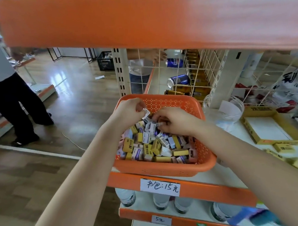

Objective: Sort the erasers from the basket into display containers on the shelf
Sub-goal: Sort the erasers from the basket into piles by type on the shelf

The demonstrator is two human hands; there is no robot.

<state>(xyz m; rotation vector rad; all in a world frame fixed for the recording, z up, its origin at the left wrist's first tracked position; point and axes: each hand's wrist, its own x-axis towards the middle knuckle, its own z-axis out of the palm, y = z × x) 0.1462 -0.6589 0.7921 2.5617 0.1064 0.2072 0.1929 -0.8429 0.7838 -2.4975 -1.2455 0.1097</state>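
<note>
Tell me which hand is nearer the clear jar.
Right. The right hand grips erasers on the basket's side toward the clear jar; the left hand pinches a white eraser by the opposite rim.

Plastic, paper and card on a smooth white shelf [227, 174]
Orange perforated plastic basket [172, 101], matt; small erasers [147, 145] in printed paper sleeves; yellow cardboard display tray [277, 142], matt; wood-look floor [69, 80], glossy.
</note>
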